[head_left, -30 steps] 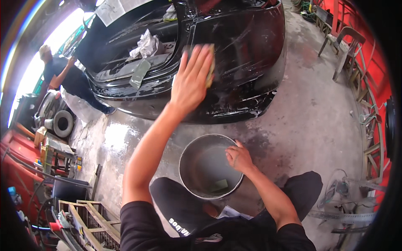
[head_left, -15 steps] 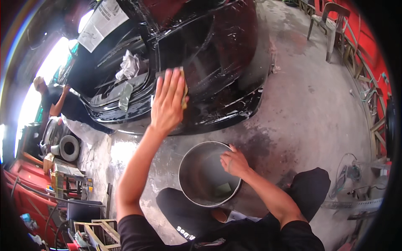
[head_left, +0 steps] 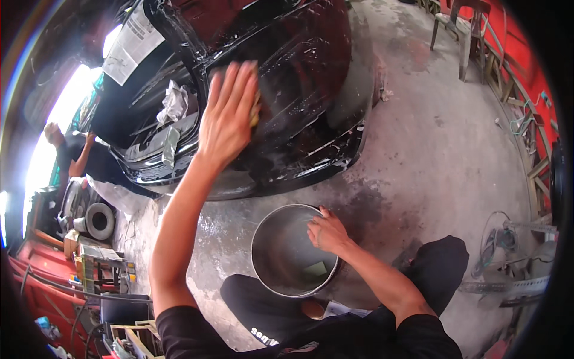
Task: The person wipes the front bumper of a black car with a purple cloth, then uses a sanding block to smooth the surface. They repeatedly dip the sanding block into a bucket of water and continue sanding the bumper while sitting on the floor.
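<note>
My left hand (head_left: 228,122) is stretched out over the wet, glossy black rear bodywork of a car (head_left: 299,102). Beneath its fingers it holds a yellowish pad (head_left: 256,112) against the panel; most of the pad is hidden, and the fingertips are a little blurred. My right hand (head_left: 327,231) grips the far right rim of a round grey bucket (head_left: 266,260) between my knees. Cloudy water appears to be inside, with a small pale green rectangular piece (head_left: 315,269) near the bucket's right wall.
Crumpled plastic (head_left: 174,103) lies in the car's opening, and newspaper (head_left: 133,46) covers part of it. At far left stands another person (head_left: 89,155), near a tyre (head_left: 100,221). A chair (head_left: 463,30) is at the far right; tools and cables (head_left: 499,242) lie nearer.
My left hand has slid up and slightly left over the panel with the pad. The right hand stays on the bucket's rim. My view has shifted slightly.
</note>
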Available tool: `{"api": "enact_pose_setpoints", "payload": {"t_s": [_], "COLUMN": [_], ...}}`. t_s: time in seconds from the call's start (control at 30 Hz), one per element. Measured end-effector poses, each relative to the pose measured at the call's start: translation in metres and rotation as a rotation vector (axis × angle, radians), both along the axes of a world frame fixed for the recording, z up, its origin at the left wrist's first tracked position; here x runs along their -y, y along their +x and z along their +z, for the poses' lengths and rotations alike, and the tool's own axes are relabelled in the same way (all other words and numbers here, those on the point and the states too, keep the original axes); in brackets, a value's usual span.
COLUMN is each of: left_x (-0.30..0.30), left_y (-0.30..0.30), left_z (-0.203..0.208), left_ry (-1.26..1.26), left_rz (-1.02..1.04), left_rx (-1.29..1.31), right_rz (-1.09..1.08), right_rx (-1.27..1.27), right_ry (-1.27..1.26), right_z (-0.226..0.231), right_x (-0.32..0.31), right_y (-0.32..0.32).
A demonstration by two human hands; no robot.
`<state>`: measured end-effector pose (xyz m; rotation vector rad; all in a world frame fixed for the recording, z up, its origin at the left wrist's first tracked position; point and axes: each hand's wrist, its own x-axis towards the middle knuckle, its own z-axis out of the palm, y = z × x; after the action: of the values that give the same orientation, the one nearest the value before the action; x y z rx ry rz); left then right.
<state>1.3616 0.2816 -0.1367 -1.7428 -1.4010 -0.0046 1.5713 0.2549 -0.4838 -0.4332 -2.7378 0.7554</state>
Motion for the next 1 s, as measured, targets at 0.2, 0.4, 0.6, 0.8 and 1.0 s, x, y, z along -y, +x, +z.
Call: {"api": "enact_pose_setpoints", "payload": {"t_s": [0.2, 0.4, 0.6, 0.8, 1.0], "left_x": [-0.098, 0.01, -0.117, -0.023, -0.13], "left_y": [0.05, -0.002, 0.048, 0.014, 0.064], "left_z": [0.048, 0.004, 0.052, -0.002, 0.032], "left_ry": [0.014, -0.001, 0.031, -0.047, -0.023], "left_rz": [-0.099, 0.052, -0.119, 0.021, -0.136], "left_rx": [-0.222, -0.016, -0.194, -0.016, -0.131], "right_rz": [-0.023, 0.017, 0.023, -0.016, 0.012], "right_rx": [-0.094, -0.013, -0.093, -0.083, -0.11], "right_ry": [-0.029, -0.071, -0.055, -0.1, -0.021], "right_z": [-0.012, -0.004, -0.005, -0.015, 0.005], "right_x": [0.005, -0.006, 0.011, -0.013, 0.0], "right_y": [-0.002, 0.003, -0.005, 0.009, 0.004]}}
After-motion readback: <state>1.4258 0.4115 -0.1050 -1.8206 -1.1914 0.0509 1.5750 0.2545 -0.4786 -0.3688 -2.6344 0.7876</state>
